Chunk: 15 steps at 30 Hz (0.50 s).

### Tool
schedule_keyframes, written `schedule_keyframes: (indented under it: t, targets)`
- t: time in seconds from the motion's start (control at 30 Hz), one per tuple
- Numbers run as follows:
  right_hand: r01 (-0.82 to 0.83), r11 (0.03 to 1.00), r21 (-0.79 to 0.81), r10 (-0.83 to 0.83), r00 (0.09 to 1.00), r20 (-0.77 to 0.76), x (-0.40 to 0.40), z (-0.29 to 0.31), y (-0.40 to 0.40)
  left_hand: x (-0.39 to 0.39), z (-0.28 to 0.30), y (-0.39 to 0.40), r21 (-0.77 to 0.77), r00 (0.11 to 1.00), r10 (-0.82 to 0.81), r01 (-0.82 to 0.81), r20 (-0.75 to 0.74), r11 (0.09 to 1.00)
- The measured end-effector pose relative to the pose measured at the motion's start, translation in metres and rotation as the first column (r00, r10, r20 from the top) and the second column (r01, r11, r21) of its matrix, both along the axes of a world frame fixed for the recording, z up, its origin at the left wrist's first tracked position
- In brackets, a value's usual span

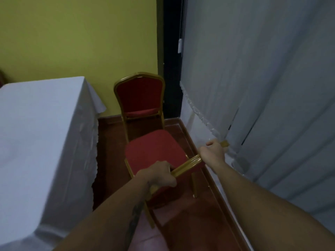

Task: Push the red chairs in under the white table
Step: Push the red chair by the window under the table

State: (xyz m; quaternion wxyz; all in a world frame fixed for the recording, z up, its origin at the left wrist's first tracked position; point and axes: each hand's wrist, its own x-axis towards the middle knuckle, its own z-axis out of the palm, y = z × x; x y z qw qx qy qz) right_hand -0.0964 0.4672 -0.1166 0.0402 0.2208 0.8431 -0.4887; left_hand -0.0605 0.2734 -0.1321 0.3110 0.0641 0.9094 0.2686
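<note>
A red chair [154,149] with a gold frame stands right below me, its seat pointing away. My left hand [159,173] grips the left end of its gold backrest rail. My right hand [213,153] is closed around the right end of the same rail. This chair sits in the aisle to the right of the white table [39,134], apart from it. A second red chair [139,96] stands farther off against the yellow wall, facing me, just beyond the table's far corner.
White curtains [262,78] hang close along the right side, brushing my right hand. A yellow wall [78,37] closes the far end. Between the table's cloth and the curtains runs a narrow strip of dark red floor [110,142].
</note>
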Motion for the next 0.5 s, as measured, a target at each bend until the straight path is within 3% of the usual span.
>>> schedule_keyframes:
  t: [0.17, 0.3, 0.37, 0.43, 0.5]
  targets:
    - [-0.121, 0.992, 0.022, 0.120, 0.992, 0.030, -0.033, 0.001, -0.005, -0.008, -0.001, -0.001, -0.017, 0.996, 0.092, -0.092, 0.004, 0.996]
    - [-0.093, 0.994, -0.063, 0.093, 0.996, 0.003, -0.059, 0.001, -0.009, -0.015, -0.009, 0.006, -0.050, 0.982, 0.183, -0.186, -0.055, 0.981]
    - [0.001, 0.978, -0.209, -0.003, 1.000, -0.009, -0.064, 0.001, -0.012, -0.018, -0.012, 0.011, -0.111, 0.969, 0.230, -0.239, -0.090, 0.965]
    - [0.111, 0.906, -0.409, -0.114, 0.993, 0.016, -0.065, -0.001, -0.014, -0.021, -0.014, 0.018, -0.204, 0.956, 0.278, -0.292, -0.095, 0.934]
    - [0.136, 0.847, -0.513, -0.137, 0.990, 0.035, -0.072, -0.006, -0.012, -0.027, -0.013, 0.027, -0.274, 0.945, 0.321, -0.327, -0.068, 0.905]
